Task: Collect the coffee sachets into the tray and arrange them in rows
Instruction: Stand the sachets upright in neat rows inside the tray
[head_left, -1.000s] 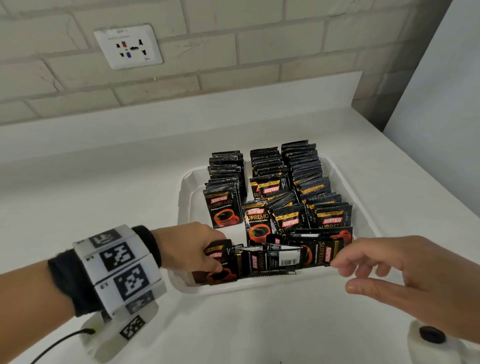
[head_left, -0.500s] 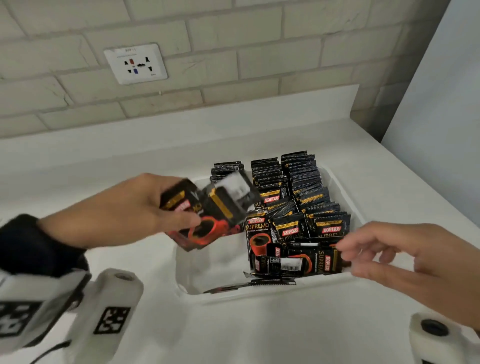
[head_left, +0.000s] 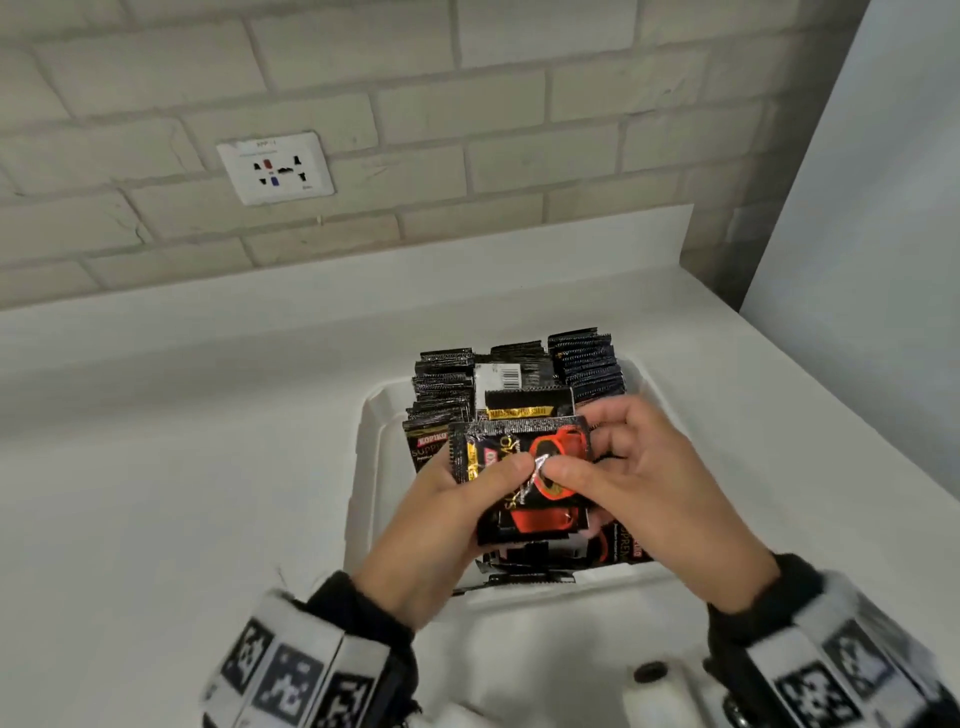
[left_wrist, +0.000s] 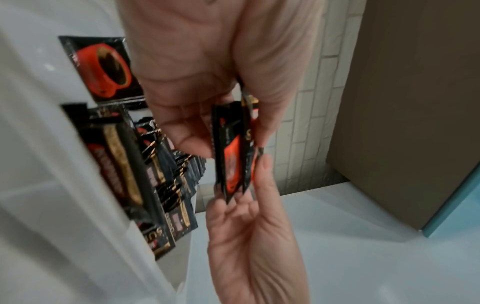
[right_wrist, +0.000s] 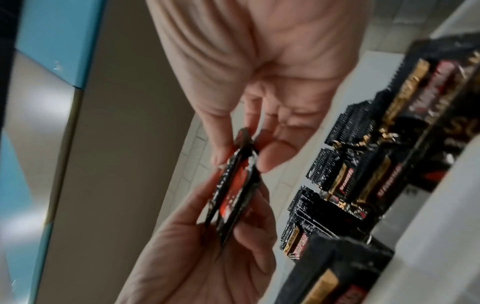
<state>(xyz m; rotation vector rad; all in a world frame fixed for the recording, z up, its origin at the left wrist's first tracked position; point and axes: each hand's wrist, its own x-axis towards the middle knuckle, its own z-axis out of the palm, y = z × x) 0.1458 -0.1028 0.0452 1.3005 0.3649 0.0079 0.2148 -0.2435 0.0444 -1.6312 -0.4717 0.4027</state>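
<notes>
A white counter (head_left: 182, 493) runs below a brick wall with a socket plate (head_left: 275, 167), and on it in front of you sits a white tray (head_left: 371, 467) packed with upright rows of black coffee sachets (head_left: 584, 366). Above the tray's near half, your left hand (head_left: 436, 525) and right hand (head_left: 649, 499) meet. Both pinch a small bundle of sachets (head_left: 524, 478) between thumb and curled fingers, lifted clear of the rows.
</notes>
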